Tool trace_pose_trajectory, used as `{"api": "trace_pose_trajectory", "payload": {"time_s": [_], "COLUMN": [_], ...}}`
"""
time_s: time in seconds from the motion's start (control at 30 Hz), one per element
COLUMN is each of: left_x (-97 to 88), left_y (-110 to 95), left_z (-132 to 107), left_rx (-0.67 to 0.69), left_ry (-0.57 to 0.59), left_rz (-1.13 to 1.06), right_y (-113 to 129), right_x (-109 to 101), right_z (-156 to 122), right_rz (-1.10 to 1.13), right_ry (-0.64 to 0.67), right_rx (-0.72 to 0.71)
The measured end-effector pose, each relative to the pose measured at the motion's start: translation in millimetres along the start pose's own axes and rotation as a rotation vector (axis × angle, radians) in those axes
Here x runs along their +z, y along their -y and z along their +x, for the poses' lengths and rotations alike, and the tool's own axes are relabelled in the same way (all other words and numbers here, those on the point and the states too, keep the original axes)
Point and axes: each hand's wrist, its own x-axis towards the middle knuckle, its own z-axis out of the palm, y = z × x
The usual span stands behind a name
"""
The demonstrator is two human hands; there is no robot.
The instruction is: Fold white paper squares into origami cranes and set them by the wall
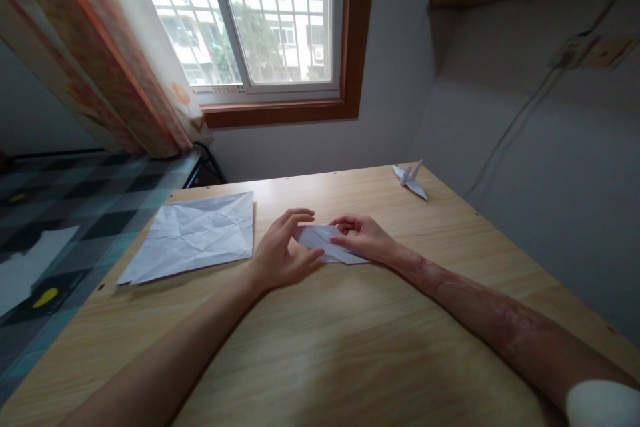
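Note:
A small folded piece of white paper (320,240) lies on the wooden table (350,340), held between both hands. My left hand (283,253) pinches its left edge with curled fingers. My right hand (363,237) presses down on its right side, fingers closed on the paper. Much of the folded piece is hidden under the fingers.
A creased white sheet (195,235) lies flat to the left. A finished paper crane (411,179) stands at the table's far right corner by the wall. A bed with a checked cover (60,213) lies beyond the left edge, a curtain and window behind.

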Motion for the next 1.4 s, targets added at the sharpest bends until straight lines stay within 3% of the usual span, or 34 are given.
{"api": "trace_pose_trajectory", "payload": {"time_s": [0.13,0.27,0.43,0.53,0.7,1.03,1.27,1.4], "left_x": [1.5,6.0,4.6,2.9,4.8,5.8,7.6,7.4], "left_y": [4,9,12,10,9,0,6,5], "left_z": [1,2,1,0,0,0,0,1], "left_rx": [-0.066,0.001,0.087,0.111,0.126,0.082,0.073,0.036], "left_ry": [0.024,0.03,0.04,0.075,0.128,0.205,0.085,0.152], "left_rz": [0.026,0.153,0.235,0.315,0.389,0.236,0.28,0.248], "right_y": [-5,6,22,23,22,20,23,25], "right_x": [0,4,8,8,6,3,1,0], "right_z": [-2,-8,-13,-14,-16,-16,-17,-16], "right_rz": [-0.082,-0.252,-0.507,-0.655,-0.823,-0.761,-0.802,-0.86], "right_ry": [-0.038,-0.092,-0.073,0.001,0.066,0.131,0.15,0.171], "right_rx": [-0.078,-0.222,-0.633,-0.752,-0.664,-0.536,-0.587,-0.613]}}
